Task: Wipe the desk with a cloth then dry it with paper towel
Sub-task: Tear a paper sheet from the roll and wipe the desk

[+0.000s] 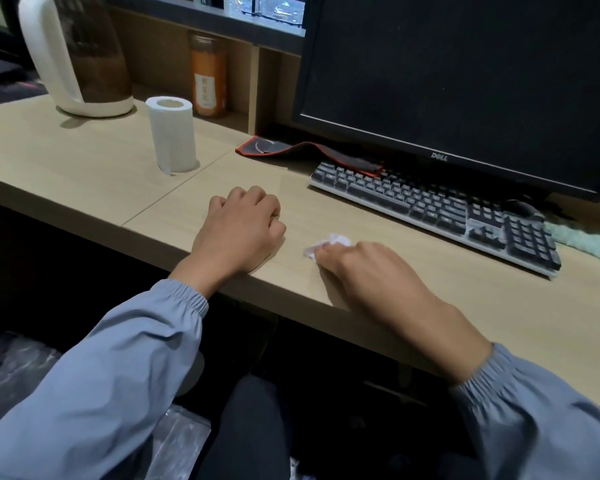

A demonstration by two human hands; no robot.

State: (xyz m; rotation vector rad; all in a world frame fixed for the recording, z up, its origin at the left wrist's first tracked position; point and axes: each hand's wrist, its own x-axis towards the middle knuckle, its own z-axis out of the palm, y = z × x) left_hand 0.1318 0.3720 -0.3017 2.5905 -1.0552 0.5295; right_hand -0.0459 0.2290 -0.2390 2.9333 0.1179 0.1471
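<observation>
Table [84, 161]: pale wood-look top running across the view, its front edge nearest the person, a seam line crossing it between the roll and the left hand.
Monitor [465, 81]: dark, switched-off screen standing at the back right of the table.
Heater [80, 60]: white and brown appliance standing at the back left corner.
Keyboard [437, 206]: dark keys in a light frame, lying at an angle in front of the monitor.
Mouse pad [309, 152]: black with a red edge, partly rumpled, tucked behind the keyboard's left end.
Paper towel roll [172, 133]: white, upright on the table, well apart from both hands, a loose flap hanging at its base.
Orange bottle [208, 77]: upright in the open shelf behind the roll.
Cloth [582, 237]: pale green and fluffy, lying at the right edge beyond the keyboard, touched by neither hand.
Left hand [239, 226]: resting on the table, fingers curled into a loose fist, holding nothing visible.
Right hand [371, 271]: pressed on the table near its front edge, slightly blurred, fingers bunched over the paper wad.
Paper wad [326, 245]: small crumpled white piece, peeking out from under the right fingertips, flat against the table.
</observation>
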